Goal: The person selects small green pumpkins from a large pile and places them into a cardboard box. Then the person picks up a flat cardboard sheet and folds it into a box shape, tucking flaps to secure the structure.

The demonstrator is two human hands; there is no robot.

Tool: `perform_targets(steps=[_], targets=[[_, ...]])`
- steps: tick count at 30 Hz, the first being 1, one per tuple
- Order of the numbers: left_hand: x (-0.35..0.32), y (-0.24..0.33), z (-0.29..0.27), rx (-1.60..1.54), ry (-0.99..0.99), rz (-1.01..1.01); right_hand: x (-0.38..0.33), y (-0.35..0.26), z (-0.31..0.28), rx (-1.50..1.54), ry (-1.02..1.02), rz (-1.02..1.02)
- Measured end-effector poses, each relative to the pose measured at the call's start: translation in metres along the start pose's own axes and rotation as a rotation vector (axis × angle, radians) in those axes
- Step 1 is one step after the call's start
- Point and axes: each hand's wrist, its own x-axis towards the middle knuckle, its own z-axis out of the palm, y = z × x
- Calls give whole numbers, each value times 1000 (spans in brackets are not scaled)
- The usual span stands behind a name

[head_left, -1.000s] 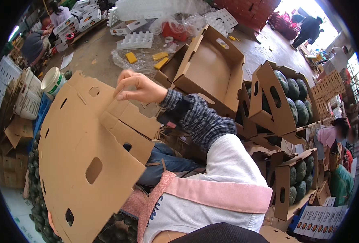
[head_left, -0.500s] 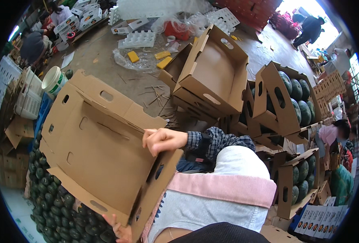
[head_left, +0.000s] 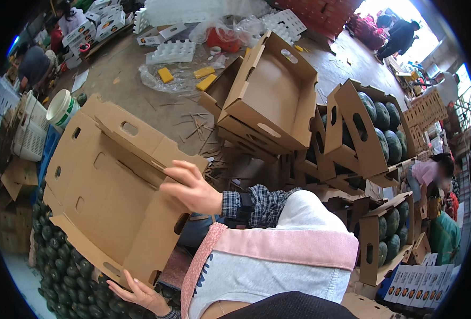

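Observation:
A partly folded brown cardboard box (head_left: 105, 204) lies before me, with handle holes in its walls. Its far wall stands up, and the wall nearest me leans inward over the base. My right hand (head_left: 193, 191) is at that wall's far end, fingers apart and slightly bent, holding nothing. My left hand (head_left: 142, 295) is beside the box's near left corner, with its fingers stretched out. Its thumb seems to touch the cardboard edge. Below and left of the box is a heap of dark green, avocado-like fruit (head_left: 68, 263).
Stacked open cardboard boxes (head_left: 270, 90) stand ahead; boxes of dark watermelons (head_left: 387, 119) are at right. A white bucket (head_left: 61, 106) and a white crate (head_left: 30, 127) stand left. Yellow blocks (head_left: 204, 73), plastic wrap and scattered sticks lie on the floor. Several people are farther off.
The near wall has tipped inward over the base. My right hand has moved left and its fingers have spread; my left hand has moved left and come further into view.

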Motion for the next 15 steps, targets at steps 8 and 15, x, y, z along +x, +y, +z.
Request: perform_targets(steps=[8, 15], targets=[[42, 17, -44, -80, -754, 203, 34, -21, 27, -139, -623, -502], [53, 21, -32, -357, -682, 140, 42, -11, 6, -32, -594, -355]])
